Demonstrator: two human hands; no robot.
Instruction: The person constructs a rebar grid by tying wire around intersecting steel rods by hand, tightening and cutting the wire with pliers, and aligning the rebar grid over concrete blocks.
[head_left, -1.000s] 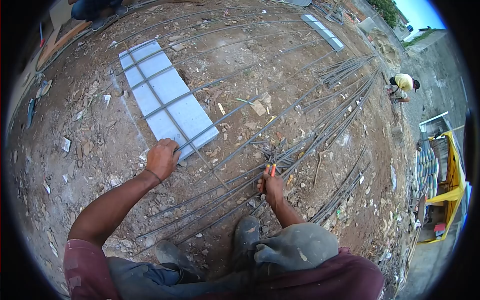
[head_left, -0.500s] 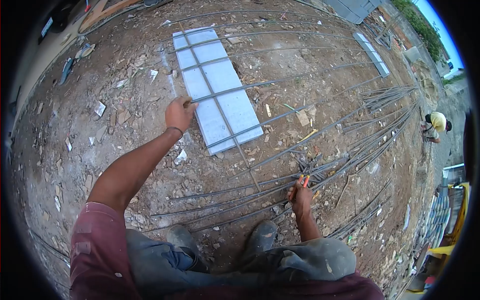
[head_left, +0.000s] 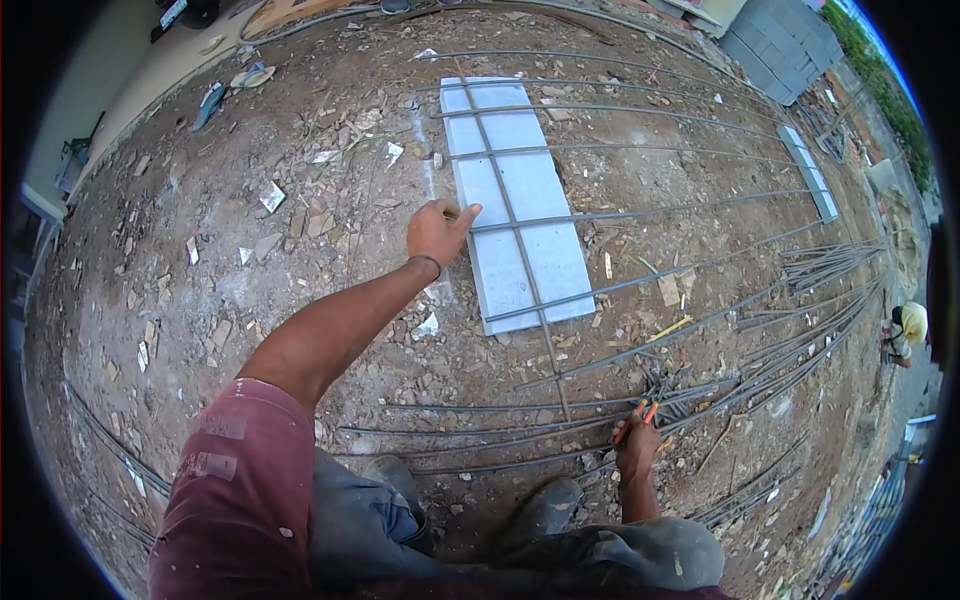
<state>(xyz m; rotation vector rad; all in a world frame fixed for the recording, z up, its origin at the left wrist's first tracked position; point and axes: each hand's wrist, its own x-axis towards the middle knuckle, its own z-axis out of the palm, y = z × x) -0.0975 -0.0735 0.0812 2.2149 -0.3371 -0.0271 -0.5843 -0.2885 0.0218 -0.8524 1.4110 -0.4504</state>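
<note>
My left hand [head_left: 437,232] is closed at the left end of a steel reinforcing bar [head_left: 620,214], thumb and fingers pinched beside the white slab's left edge. That bar crosses over the white slab [head_left: 548,262] and runs on to the right. A single cross bar [head_left: 497,172] lies lengthwise over the slab, under or over several long bars; I cannot tell which. Low on the right, my right hand [head_left: 637,452] is wrapped round orange-handled pliers [head_left: 650,411]. Just beyond them lies a small heap of short dark pieces [head_left: 664,380], too small to name.
More loose bars [head_left: 800,345] fan out at the right. A second narrow pale slab [head_left: 808,175] props the bars' far ends. Grey blocks [head_left: 780,50] are stacked at the back right. Another person [head_left: 905,332] bends down at the far right. Sandals [head_left: 209,106] lie on the rubble-strewn ground.
My view has turned left, so the whole scene sits further right and slightly lower. Both hands keep nearly the same places relative to the bars and slab.
</note>
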